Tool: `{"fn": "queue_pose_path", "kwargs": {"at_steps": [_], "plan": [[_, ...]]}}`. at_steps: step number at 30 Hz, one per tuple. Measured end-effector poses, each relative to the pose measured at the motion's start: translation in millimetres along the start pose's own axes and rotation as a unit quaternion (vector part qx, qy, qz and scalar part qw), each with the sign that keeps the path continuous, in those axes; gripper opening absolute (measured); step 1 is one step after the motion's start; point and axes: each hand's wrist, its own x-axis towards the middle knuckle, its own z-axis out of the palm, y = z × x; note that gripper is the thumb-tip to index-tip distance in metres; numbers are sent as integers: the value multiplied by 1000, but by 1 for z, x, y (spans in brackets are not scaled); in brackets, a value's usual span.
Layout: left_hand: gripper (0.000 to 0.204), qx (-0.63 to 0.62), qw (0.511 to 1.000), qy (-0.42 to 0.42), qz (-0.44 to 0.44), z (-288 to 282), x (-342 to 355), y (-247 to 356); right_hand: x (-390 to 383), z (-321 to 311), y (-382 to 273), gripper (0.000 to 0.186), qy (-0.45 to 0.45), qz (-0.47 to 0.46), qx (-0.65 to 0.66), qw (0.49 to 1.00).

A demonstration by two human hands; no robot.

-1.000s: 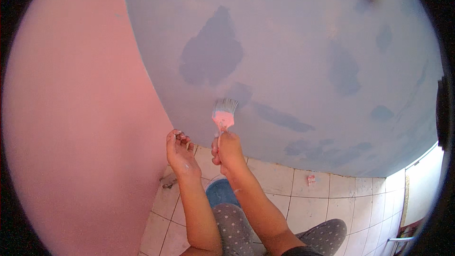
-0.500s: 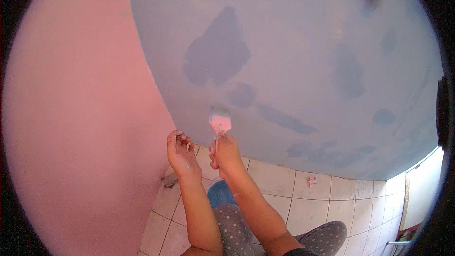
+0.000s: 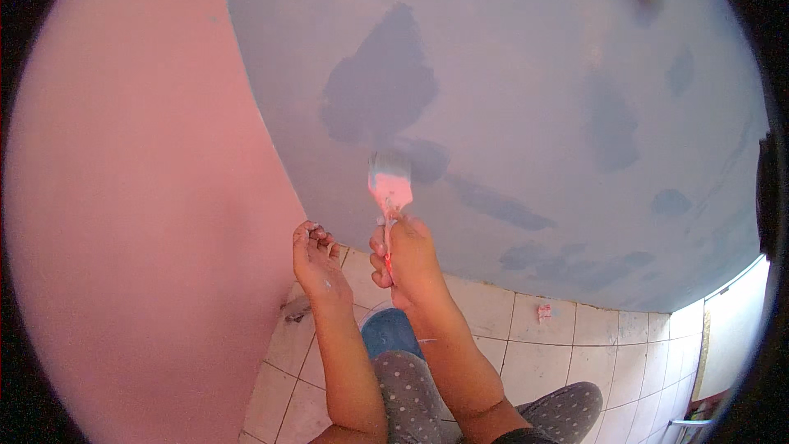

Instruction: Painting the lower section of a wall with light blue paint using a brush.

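My right hand (image 3: 408, 259) is wrapped round the handle of a flat paintbrush (image 3: 390, 189), pink with grey-blue bristles. The bristles meet the grey-blue wall (image 3: 509, 107) just below a large darker patch (image 3: 382, 86) and beside a smaller one. My left hand (image 3: 320, 261) is held palm up near the wall corner, fingers loosely bent and apart, with whitish paint smears and nothing held. Below the hands, partly hidden by my knee and right forearm, stands a bucket (image 3: 386, 330) that looks blue inside.
A pink wall (image 3: 148, 197) meets the grey-blue one at the left. Pale floor tiles (image 3: 468, 308) run along the wall's foot. A small red-and-white scrap (image 3: 544, 312) lies on them. A greyish flat object (image 3: 296, 308) rests by the pink wall.
My right hand has moved the paintbrush up and slightly right along the wall, and the small patch near the bristles has spread toward the large one. My left hand has barely shifted.
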Motion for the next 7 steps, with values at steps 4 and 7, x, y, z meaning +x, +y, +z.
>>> {"fn": "queue_pose_path", "kwargs": {"at_steps": [4,7], "plan": [[19,-1,1000,3,-10,0,2,-2,25,-3,2,20,20,-12,14,1000],[20,-2,1000,-3,-17,9,-1,-5,46,-15,14,21,35,28,-6,999]]}}
